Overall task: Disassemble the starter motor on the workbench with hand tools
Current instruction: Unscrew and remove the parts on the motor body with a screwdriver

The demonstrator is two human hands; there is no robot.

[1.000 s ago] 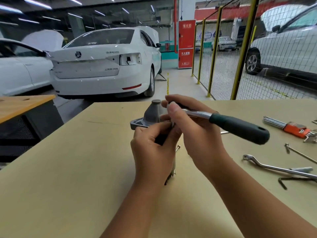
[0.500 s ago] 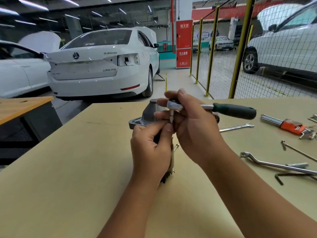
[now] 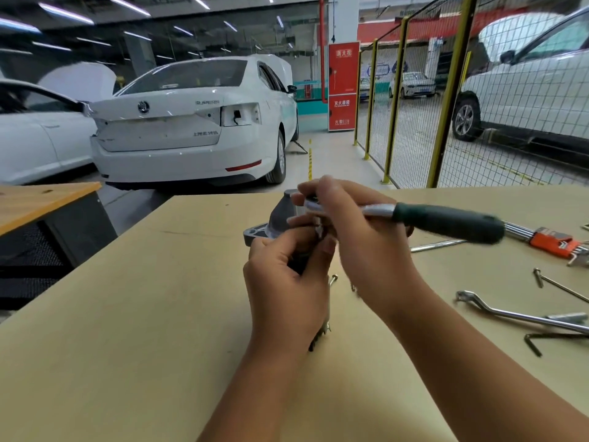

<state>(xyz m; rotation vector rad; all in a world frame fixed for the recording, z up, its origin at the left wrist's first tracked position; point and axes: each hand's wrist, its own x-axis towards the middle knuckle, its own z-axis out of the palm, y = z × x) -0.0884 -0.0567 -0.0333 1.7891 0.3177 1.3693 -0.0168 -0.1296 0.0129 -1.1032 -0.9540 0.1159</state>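
A big tan wood bench point(image 3: 134, 314) holds the tools. On its right side, far back, lies a set of bent keys in an orange clip point(image 3: 553, 239). Near that, a thin flat wrench point(image 3: 436, 245). Closer in, a long bolt point(image 3: 561, 287), a shiny bent wrench point(image 3: 516, 315) w/ a small grey bit on it, & a dark bent key point(image 3: 541, 338). In the middle, a small screw point(image 3: 333, 279).

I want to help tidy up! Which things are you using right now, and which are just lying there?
In use:
left hand holding the starter
right hand holding the ratchet

Lying about:
hex keys
bent wrench
long bolt
flat spanner
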